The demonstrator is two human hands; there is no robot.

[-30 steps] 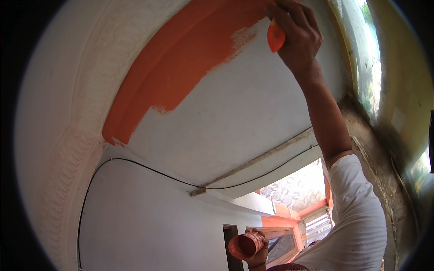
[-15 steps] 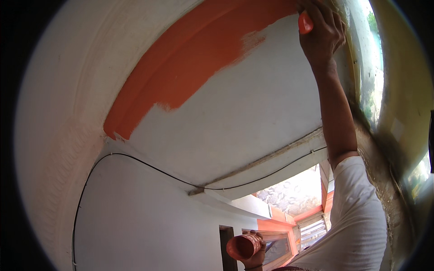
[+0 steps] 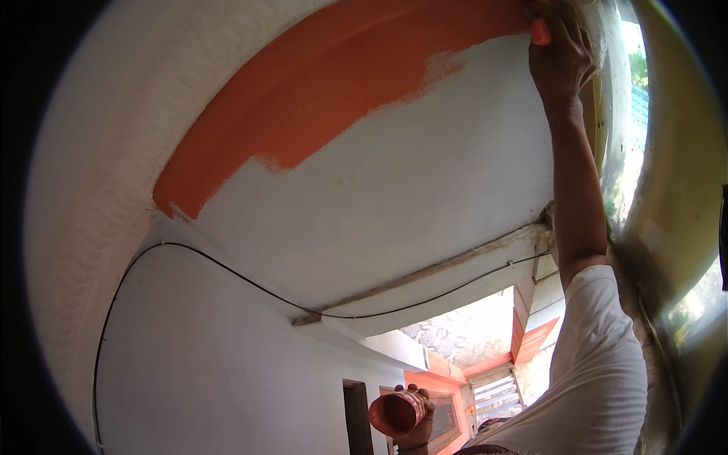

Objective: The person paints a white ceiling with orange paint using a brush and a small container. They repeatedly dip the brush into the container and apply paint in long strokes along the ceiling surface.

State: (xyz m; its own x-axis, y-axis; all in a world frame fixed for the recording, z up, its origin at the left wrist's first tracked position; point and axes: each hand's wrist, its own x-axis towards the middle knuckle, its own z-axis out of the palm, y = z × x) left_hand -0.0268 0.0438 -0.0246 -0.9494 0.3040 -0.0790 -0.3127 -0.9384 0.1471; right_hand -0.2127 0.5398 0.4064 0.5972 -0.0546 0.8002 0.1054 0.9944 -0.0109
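Observation:
Raised high at the upper right, my right hand (image 3: 560, 64) is closed round a paintbrush, whose rounded orange-red handle end (image 3: 540, 32) pokes out beside the thumb. The bristles are hidden behind the hand. It is at the right end of a wide band of orange-red paint (image 3: 303, 98) on a pale surface (image 3: 387, 174) overhead. Low in the picture, my left hand (image 3: 418, 434) grips a reddish cup (image 3: 398, 412) with a light pattern on its side. The cup is tilted with its mouth towards me, and its inside is coated reddish-brown.
A black cable (image 3: 220, 273) runs along the white wall (image 3: 220, 356) and the beam (image 3: 432, 277). Behind the cup are a dark opening (image 3: 356, 417) and an orange-framed window (image 3: 444, 417). A yellowish surface (image 3: 682, 136) rises close on the right, beside a bright gap.
The whole view has shifted a little. My right hand with the brush is farther right in the picture, and the cup in my left hand appears slightly farther left.

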